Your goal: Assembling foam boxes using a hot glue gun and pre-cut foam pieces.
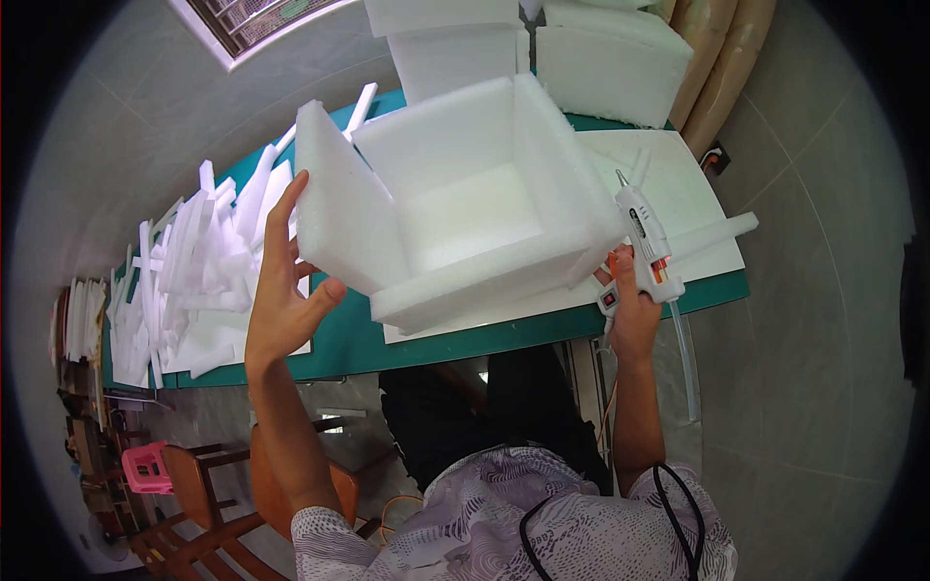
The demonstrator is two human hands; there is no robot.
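Note:
A white foam box (470, 208) with an uncovered top sits in front of me over the table, tilted. Its left panel (339, 198) leans outward, with a gap between it and the back panel. My left hand (286, 310) is open beside this panel, fingers spread against its outer side and the thumb apart. In my right hand (635, 315) is a white hot glue gun (644, 232), gripped by its handle. The gun's nozzle points up and away, close to the box's right wall. A clear glue stick (685, 358) sticks out of its rear.
Many white foam strips (189, 261) lie heaped on the left of the green table (339, 339). A white board (702, 208) lies under the box, with a foam strip (717, 235) on it. Foam blocks (610, 68) stand at the back. Wooden chairs (194, 489) are at lower left.

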